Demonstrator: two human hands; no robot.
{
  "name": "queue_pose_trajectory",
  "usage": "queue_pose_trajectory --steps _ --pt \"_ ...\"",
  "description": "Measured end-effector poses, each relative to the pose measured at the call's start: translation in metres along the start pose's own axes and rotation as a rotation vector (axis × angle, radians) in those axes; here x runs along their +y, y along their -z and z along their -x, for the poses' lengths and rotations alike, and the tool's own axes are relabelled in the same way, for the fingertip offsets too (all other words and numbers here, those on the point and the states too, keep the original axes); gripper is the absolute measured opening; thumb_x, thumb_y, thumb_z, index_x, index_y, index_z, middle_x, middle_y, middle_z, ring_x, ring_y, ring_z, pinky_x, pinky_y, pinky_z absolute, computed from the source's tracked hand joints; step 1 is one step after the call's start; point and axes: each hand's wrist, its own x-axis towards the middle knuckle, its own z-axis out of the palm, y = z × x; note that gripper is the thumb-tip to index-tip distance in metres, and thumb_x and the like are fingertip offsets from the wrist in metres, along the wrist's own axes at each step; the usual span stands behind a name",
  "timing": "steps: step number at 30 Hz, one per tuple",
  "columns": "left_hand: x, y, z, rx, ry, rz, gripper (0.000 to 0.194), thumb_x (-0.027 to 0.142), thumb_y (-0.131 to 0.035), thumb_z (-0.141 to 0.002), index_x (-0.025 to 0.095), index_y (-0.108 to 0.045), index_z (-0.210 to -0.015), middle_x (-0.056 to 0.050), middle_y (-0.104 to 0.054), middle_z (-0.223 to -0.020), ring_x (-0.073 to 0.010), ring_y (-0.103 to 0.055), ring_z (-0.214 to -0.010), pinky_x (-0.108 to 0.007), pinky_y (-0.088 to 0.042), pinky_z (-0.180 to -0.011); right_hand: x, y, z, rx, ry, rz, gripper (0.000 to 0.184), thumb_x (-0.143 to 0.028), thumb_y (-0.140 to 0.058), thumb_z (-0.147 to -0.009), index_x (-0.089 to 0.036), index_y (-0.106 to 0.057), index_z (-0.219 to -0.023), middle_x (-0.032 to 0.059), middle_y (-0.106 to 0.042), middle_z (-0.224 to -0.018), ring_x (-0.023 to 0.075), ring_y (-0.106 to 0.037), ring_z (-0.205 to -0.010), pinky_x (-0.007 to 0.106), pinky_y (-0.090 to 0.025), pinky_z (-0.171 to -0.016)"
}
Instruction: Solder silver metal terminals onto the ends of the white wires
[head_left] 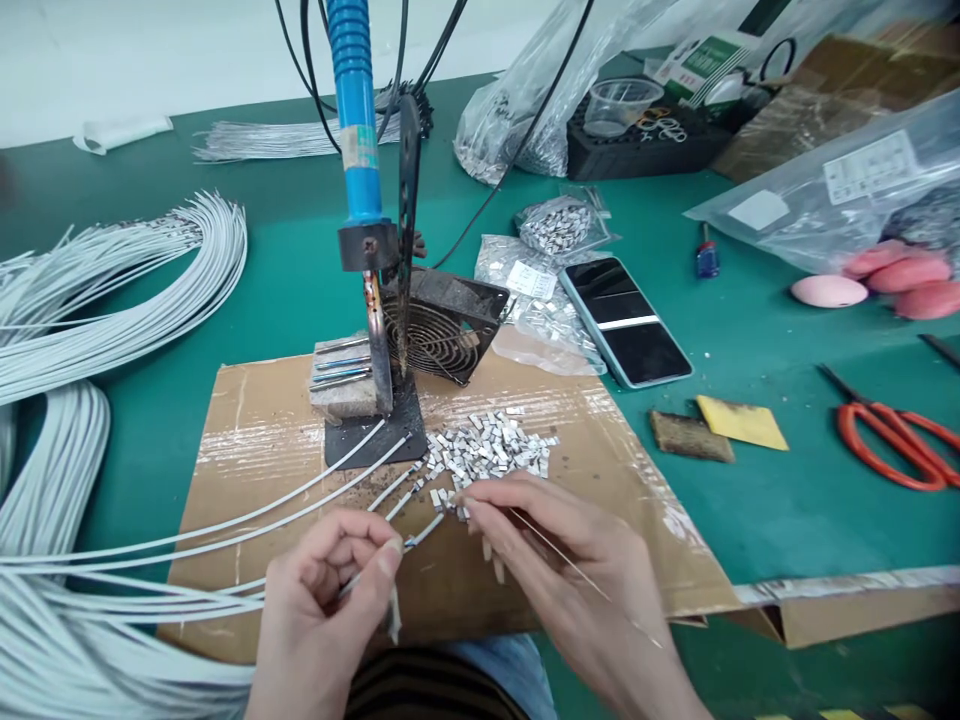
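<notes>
My left hand (330, 600) is closed in a pinch on a white cable (427, 530), whose tip points at the small connectors. My right hand (570, 560) has thumb and forefinger together at the near edge of a pile of small metal-and-white connectors (487, 445). A thin strand of solder wire (559, 550) runs through that hand; whether a connector is between the fingertips is hard to make out. Beyond both hands, a blue-handled soldering iron (356, 150) stands tip-down in a holder above a black plate (356, 440). More white cables (247, 525) lie with their ends near the plate.
Cardboard (247, 440) covers the work area. Behind it stand a small fan (442, 330) and a phone (626, 320). Orange-handled scissors (892, 440), a yellow sponge (742, 422) and a screwdriver (706, 255) lie right. Cable bundles (172, 290) fill the left.
</notes>
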Motion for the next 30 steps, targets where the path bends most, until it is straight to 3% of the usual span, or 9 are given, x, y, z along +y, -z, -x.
queue_pose_trajectory --steps 8,16,22,25,28,30 --pt "0.0 0.011 -0.007 -0.102 0.14 0.075 0.042 0.047 -0.1 -0.06 0.015 -0.074 -0.066 0.004 -0.055 -0.052 -0.0052 -0.036 -0.05 -0.017 -0.024 -0.052 0.003 -0.013 -0.004 -0.146 0.204 -0.105 0.025 -0.008 -0.072 -0.094 -0.023 -0.084 -0.11 0.0021 -0.079 -0.082 0.0124 -0.071 -0.066 0.02 -0.058 -0.062" --pt "0.008 0.012 -0.008 -0.174 0.236 0.132 0.05 0.052 -0.101 -0.057 0.014 -0.069 -0.064 0.005 -0.051 -0.052 -0.0053 -0.031 -0.052 -0.019 -0.02 -0.054 0.003 0.0 -0.01 -0.287 0.393 0.005 0.037 -0.004 -0.065 -0.099 -0.026 -0.076 -0.127 0.0019 -0.079 -0.09 0.0139 -0.07 -0.077 0.025 -0.06 -0.075" --pt "0.013 0.012 -0.008 -0.197 0.285 0.129 0.048 0.047 -0.101 -0.055 0.014 -0.068 -0.063 0.006 -0.048 -0.051 -0.0043 -0.029 -0.05 -0.019 -0.018 -0.052 0.002 0.009 -0.01 -0.381 0.584 0.268 0.03 -0.002 -0.056 -0.099 -0.014 -0.073 -0.12 0.0035 -0.074 -0.077 0.0169 -0.064 -0.067 0.028 -0.061 -0.065" --pt "0.012 0.012 -0.008 -0.169 0.271 0.11 0.046 0.047 -0.1 -0.056 0.014 -0.069 -0.064 0.006 -0.048 -0.051 -0.0044 -0.03 -0.05 -0.018 -0.02 -0.052 0.003 0.019 -0.006 -0.232 0.492 0.213 0.038 0.0 -0.061 -0.095 -0.022 -0.075 -0.123 0.004 -0.079 -0.087 0.0179 -0.071 -0.075 0.028 -0.062 -0.071" --pt "0.009 0.01 -0.007 -0.114 0.193 0.071 0.04 0.044 -0.098 -0.059 0.015 -0.071 -0.065 0.005 -0.051 -0.051 -0.0053 -0.034 -0.051 -0.017 -0.024 -0.051 0.004 0.021 -0.001 -0.027 0.19 0.019 0.037 -0.003 -0.071 -0.091 -0.032 -0.083 -0.111 0.0 -0.078 -0.083 0.0147 -0.072 -0.069 0.025 -0.061 -0.067" --pt "0.005 0.007 -0.005 -0.072 0.115 0.029 0.036 0.042 -0.097 -0.061 0.016 -0.073 -0.066 0.004 -0.055 -0.052 -0.0064 -0.039 -0.05 -0.018 -0.027 -0.051 0.007 0.012 0.002 -0.041 -0.048 -0.115 0.022 -0.014 -0.075 -0.092 -0.03 -0.087 -0.1 -0.0003 -0.075 -0.073 0.0119 -0.066 -0.057 0.022 -0.057 -0.055"
